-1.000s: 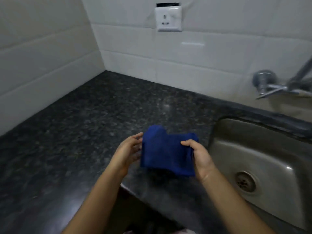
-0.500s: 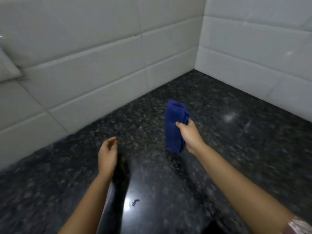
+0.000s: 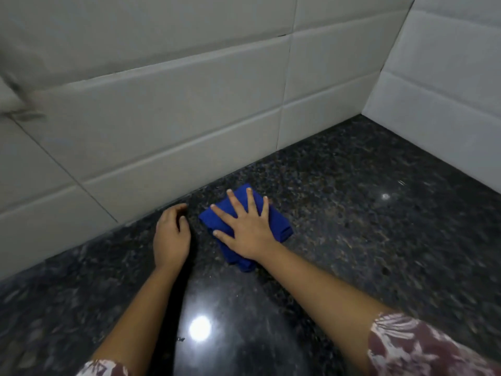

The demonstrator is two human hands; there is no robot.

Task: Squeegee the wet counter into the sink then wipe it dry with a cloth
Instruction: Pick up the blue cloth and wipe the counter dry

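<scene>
Blue cloth (image 3: 279,226) is pressed flat onto the dark table (image 3: 366,240) near the tiled wall (image 3: 162,118) by the right hand (image 3: 245,229), fingers spread wide. Just beside it, the left hand (image 3: 170,237) is rested loosely curled, empty.

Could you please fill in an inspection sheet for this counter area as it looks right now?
Surface: dark speckled granite counter, glossy, with a light glare near the bottom.
Job's things: folded blue cloth lying flat on the counter near the wall; no squeegee or sink in view.
Clutter: nothing seen.
Grippers: right hand spread flat on the cloth; left hand empty, loosely curled, beside the cloth.
Cables: nothing seen.
Surroundings: white tiled wall meeting in a corner at the right.
</scene>
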